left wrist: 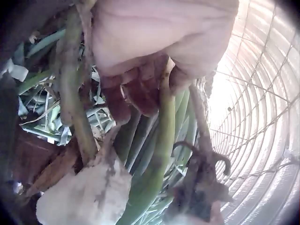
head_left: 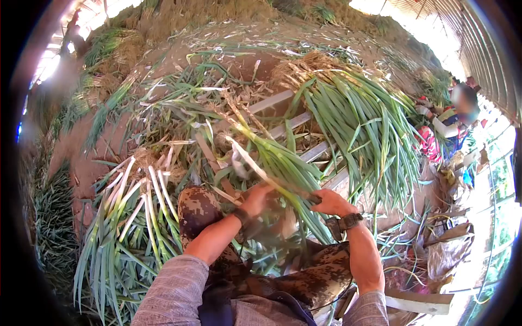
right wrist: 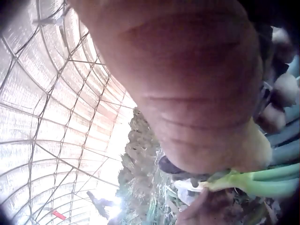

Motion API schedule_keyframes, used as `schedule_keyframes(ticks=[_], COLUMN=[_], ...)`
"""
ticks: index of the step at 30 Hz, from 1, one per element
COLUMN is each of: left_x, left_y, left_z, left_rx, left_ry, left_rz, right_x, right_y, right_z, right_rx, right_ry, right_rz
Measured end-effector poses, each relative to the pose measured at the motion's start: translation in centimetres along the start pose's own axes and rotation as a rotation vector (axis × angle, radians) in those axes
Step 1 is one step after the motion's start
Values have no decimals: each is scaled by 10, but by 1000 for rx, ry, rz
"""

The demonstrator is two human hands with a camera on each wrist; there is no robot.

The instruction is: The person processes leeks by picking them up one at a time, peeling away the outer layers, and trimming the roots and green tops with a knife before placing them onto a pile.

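Left hand (head_left: pixel 255 200) is gripping leek (head_left: pixel 256 167); right hand (head_left: pixel 333 202) sitting 4 o'clock of it, can't tell grip; piles (head_left: pixel 361 122) bounding 1 and 9.

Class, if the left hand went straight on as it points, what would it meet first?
Probably the green leaves just beyond the stalk that the left hand grips, though depth is unclear.

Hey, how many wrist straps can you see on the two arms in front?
2: left strap on the left wrist, right strap on the right wrist. Any under the sleeves would be hidden.
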State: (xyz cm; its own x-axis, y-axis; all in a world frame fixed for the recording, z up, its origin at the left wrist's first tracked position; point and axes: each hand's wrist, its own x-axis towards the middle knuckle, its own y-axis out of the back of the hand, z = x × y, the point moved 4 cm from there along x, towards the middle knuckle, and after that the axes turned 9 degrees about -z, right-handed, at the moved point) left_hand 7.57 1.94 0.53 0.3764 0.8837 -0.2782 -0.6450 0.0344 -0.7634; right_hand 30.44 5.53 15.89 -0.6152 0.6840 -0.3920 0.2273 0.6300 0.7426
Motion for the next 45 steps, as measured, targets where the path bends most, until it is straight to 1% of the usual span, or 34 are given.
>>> schedule_keyframes(ticks=[1,3,5,6,7,8,9,10,11,13,15,16,18,20,21,22,23,24,25,27,28,29,32,33,35,36,37,39,40,41,43,44,45], left_x=[-5,-9,-8,-6,-6,-5,-7,-8,-10,-10,-8,-8,-10,-11,-15,-19,-25,-30,-23,-15,-16,-16,-23,-15,4,-2,-4,-5,-1,5,3,-2,-6], left_y=[0,5,17,22,28,36,39,41,41,43,45,45,41,31,22,6,-8,-22,-15,2,-3,-8,-39,-30,0,-2,-6,-11,-12,-8,-24,-36,-44], left_z=[8,16,27,33,33,33,38,45,50,57,64,69,76,84,92,99,106,119,127,149,159,166,179,180,184,187,191,198,189,185,175,170,166], left_rx=[32,65,164,161,168,96,23,26,30,33,62,102,146,161,165,129,92,67,68,287,302,304,240,238,318,485,485,568,427,499,552,591,592], left_ry=[-46,-77,-215,-281,-279,-262,-247,-200,-202,-262,-291,-343,-392,-379,-380,-352,-323,-395,-393,-421,-444,-442,-353,-347,-366,-372,-378,-330,-324,-348,-235,-204,-203], left_rz=[59,91,198,200,200,266,332,385,387,292,268,248,228,159,155,91,30,42,46,187,195,196,161,163,145,147,143,161,8,9,-45,-108,-113], right_x=[-5,-12,-20,-23,-26,-25,-25,-25,-24,-24,-22,-22,-24,-21,-20,-18,-16,-15,-18,-25,-29,-32,-43,-44,-50,-51,-49,-45,-42,-38,-33,-32,-28], right_y=[-2,-7,-5,-5,-6,-10,-12,-14,-16,-16,-11,-8,-4,-3,-2,-4,-6,-8,-5,2,7,6,13,9,6,5,4,4,3,4,12,15,17], right_z=[5,5,1,2,4,10,10,10,9,7,3,-1,-5,-4,-2,3,6,8,4,-7,-12,-13,-25,-29,-39,-44,-46,-48,-51,-53,-56,-59,-64], right_rx=[26,82,125,130,134,131,136,78,19,60,98,100,163,138,111,113,125,138,141,71,76,79,-89,-86,-57,-66,-71,-63,-79,-80,-71,-68,-70], right_ry=[-10,-28,-39,-52,-66,-8,-4,11,27,19,89,94,43,31,15,14,68,122,123,125,110,110,153,148,247,207,208,203,132,128,189,185,183], right_rz=[-48,-145,-162,-166,-171,-152,-148,-164,-181,-156,-60,-57,-89,-64,-46,-41,-15,8,6,-37,-1,-1,194,190,303,307,311,350,368,380,540,533,536])
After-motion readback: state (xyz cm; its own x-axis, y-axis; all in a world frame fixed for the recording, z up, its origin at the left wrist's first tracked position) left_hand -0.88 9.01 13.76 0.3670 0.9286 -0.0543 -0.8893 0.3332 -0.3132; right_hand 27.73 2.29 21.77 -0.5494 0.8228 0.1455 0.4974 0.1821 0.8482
